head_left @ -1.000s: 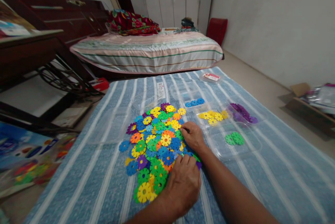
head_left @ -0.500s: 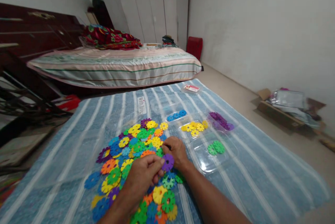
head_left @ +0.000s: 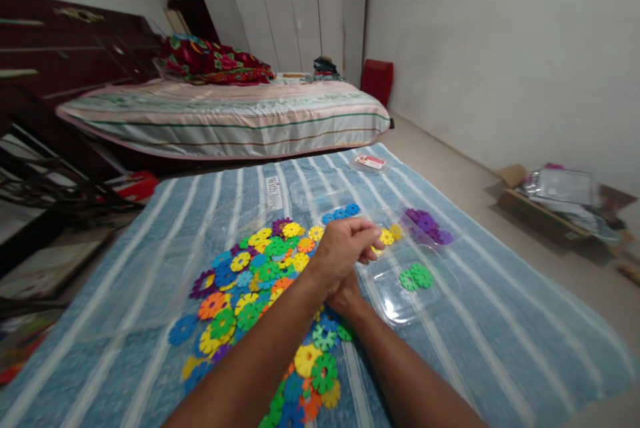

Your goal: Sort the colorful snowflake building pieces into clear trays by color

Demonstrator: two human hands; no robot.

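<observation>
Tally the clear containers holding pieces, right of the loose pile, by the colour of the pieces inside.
Blue-piece container: 1
Yellow-piece container: 1
Purple-piece container: 1
Green-piece container: 1
Total: 4 containers

Heap of multicoloured notched discs (head_left: 249, 317), overlapping. From heap: blue discs (head_left: 343, 213), one o'clock; yellow discs (head_left: 389, 237), purple discs (head_left: 429, 228), two; green discs (head_left: 416, 277), near three.
</observation>
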